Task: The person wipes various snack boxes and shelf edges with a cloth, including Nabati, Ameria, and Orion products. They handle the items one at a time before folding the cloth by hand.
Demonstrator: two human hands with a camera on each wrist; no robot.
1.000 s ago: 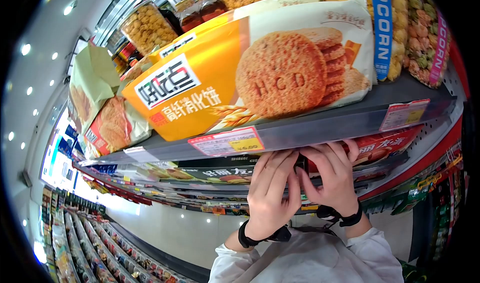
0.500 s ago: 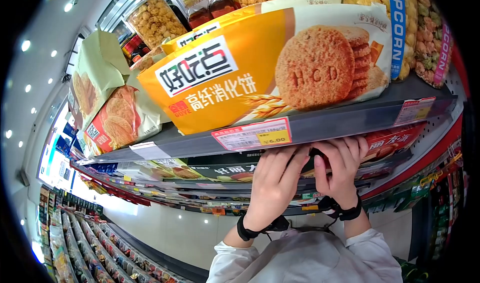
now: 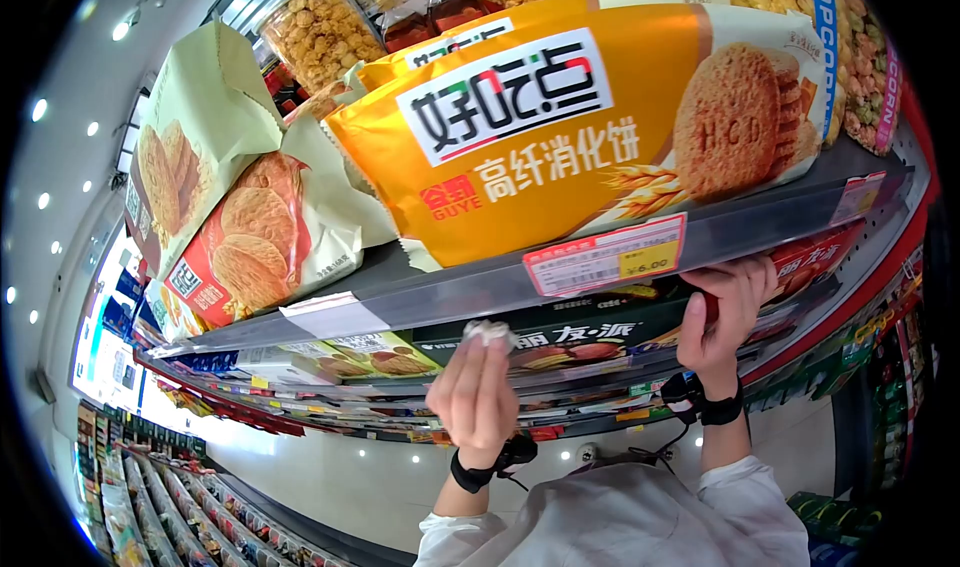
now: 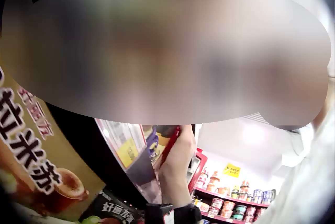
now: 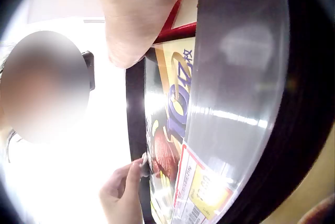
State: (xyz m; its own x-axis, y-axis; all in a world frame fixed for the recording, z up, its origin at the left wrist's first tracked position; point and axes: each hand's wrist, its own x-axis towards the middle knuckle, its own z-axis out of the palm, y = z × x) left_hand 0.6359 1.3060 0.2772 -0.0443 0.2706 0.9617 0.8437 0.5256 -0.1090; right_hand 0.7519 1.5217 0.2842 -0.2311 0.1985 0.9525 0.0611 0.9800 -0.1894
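My left hand (image 3: pixel 474 399) is in front of the lower shelf and pinches a small crumpled white piece, like tissue (image 3: pixel 490 334), between thumb and fingertips. The right wrist view shows the same left hand (image 5: pixel 123 195) close beside a dark green box. That box (image 3: pixel 560 335) stands on the lower shelf, with white characters and brown sweets on its front. My right hand (image 3: pixel 728 312) is farther right, fingers bent over the near end of a red box (image 3: pixel 815 259) and thumb in front. In the left wrist view a blurred patch covers my left hand.
Above, a shelf edge (image 3: pixel 440 297) with a price tag (image 3: pixel 605 254) overhangs the boxes. Yellow biscuit packs (image 3: pixel 540 147) stand on it, with green-white packs (image 3: pixel 205 137) at left and popcorn bags (image 3: pixel 868 77) at right. Snack racks (image 3: pixel 190 497) line the aisle at lower left.
The hands, close together before, have parted. My left hand has moved left and down, out from the boxes, with the white piece showing. My right hand has shifted slightly right along the red box.
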